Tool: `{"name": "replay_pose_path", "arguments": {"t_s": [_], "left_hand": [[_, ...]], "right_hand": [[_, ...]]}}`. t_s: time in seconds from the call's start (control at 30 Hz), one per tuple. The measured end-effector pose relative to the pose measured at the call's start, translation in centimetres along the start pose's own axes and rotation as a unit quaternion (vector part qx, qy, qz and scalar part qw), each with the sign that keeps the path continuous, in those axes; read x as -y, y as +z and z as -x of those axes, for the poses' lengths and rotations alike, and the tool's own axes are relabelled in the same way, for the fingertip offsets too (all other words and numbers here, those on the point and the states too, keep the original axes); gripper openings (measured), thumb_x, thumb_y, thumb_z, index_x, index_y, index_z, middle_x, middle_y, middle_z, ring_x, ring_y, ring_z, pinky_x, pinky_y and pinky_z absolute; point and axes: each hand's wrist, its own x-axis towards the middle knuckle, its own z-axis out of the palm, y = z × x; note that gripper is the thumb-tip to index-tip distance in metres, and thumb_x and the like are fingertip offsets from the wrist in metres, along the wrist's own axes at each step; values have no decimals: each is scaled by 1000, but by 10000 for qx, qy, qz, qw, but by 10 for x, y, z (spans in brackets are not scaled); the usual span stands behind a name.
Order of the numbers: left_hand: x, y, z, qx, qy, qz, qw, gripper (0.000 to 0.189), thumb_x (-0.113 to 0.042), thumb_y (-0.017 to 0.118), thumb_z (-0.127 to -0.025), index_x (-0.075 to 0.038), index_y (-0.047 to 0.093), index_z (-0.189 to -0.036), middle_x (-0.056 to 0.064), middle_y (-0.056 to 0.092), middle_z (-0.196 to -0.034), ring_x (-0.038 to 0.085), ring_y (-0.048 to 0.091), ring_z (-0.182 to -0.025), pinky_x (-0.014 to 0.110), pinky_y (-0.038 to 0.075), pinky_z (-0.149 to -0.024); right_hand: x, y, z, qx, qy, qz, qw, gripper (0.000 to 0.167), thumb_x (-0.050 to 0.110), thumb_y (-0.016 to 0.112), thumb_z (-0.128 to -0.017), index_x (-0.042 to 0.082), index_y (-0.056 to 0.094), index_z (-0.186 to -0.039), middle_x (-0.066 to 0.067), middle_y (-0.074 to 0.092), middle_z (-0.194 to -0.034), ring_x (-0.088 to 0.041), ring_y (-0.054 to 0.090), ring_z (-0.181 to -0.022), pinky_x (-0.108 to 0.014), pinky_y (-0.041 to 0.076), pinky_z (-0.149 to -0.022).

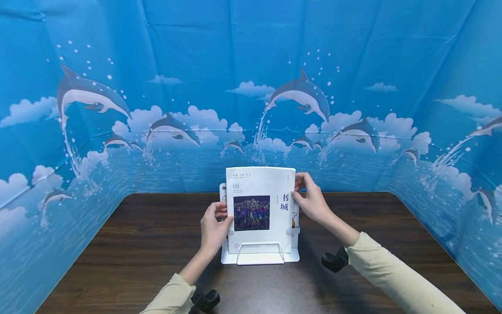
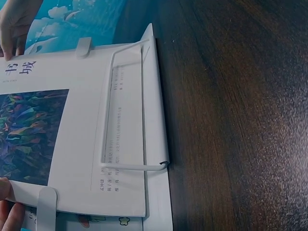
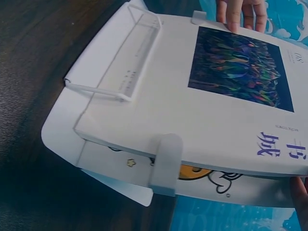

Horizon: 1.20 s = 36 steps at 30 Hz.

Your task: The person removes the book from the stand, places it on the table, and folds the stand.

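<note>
One white book rests in a white bookstand, behind its wire bar; we see the left hand pinching the book's left edge and the right hand pinching its right edge, higher up.

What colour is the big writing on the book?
The big writing on the book is bluish purple; it shows best in the right wrist view.

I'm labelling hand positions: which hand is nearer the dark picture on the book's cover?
Left. The left hand holds the book beside the picture; the right hand holds the book's opposite edge, higher and farther.
</note>
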Motion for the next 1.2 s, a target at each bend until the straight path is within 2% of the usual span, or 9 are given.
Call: {"name": "replay_pose_path", "arguments": {"t_s": [0.17, 0.37, 0.6, 0.7, 0.83, 0.97, 1.2], "left_hand": [[2, 1, 0, 14, -18, -3, 10000, 36, 12, 69, -70, 3, 56, -102, 16, 59, -94, 25, 61, -80, 29, 54, -65], [3, 1, 1, 22, -42, 98, 9999, 36, 11, 68, -71, 3, 56, -103, 16, 61, -95, 25, 61, -80, 30, 54, -66], [4, 2, 2, -35, 52, 183, 9998, 34, 11, 69, -71, 4, 56, -102, 16, 62, -94, 25, 61, -80, 31, 54, -65], [5, 2, 2, -81, 48, 193, 9998, 34, 11, 69, -71, 4, 57, -102, 16, 62, -94, 25, 61, -79, 31, 54, -64], [4, 3, 2, -115, 52, 175, 9998, 34, 11, 69, -71, 4, 57, -102, 16, 62, -94, 25, 61, -80, 32, 54, -65], [3, 3, 2, -130, 79, 161, 9998, 33, 11, 68, -72, 4, 57, -102, 17, 61, -94, 26, 61, -81, 32, 54, -65], [4, 2, -1, -119, 130, 143, 9997, 34, 12, 69, -71, 4, 57, -102, 17, 62, -94, 25, 61, -79, 31, 54, -65]], "right_hand": [[-4, 3, 5, -28, 51, 65, 10000, 38, -8, 54, -84, -1, 41, -119, -13, 50, -94, -23, 50, -86, -36, 51, -70], [-9, 7, 13, -47, -86, -48, 9999, 34, -6, 52, -86, -2, 42, -118, -12, 52, -93, -22, 51, -84, -33, 51, -66], [-12, 12, 23, -105, -6, -103, 9999, 33, -7, 52, -86, -2, 44, -118, -12, 54, -93, -20, 51, -84, -24, 48, -63], [-1, 12, 27, -136, -41, -64, 9999, 32, -10, 51, -85, -6, 44, -116, -16, 54, -91, -24, 52, -82, -21, 47, -61], [16, 10, 30, -185, -122, -32, 9998, 31, -13, 50, -84, -10, 44, -114, -20, 54, -91, -27, 52, -82, -25, 47, -62], [19, 11, 31, -224, -164, 3, 9996, 31, -14, 50, -84, -11, 44, -114, -21, 54, -92, -29, 53, -82, -29, 47, -64], [18, 12, 29, -265, -216, -39, 9994, 33, -14, 49, -84, -11, 44, -116, -21, 54, -93, -30, 53, -83, -27, 46, -66]]}}
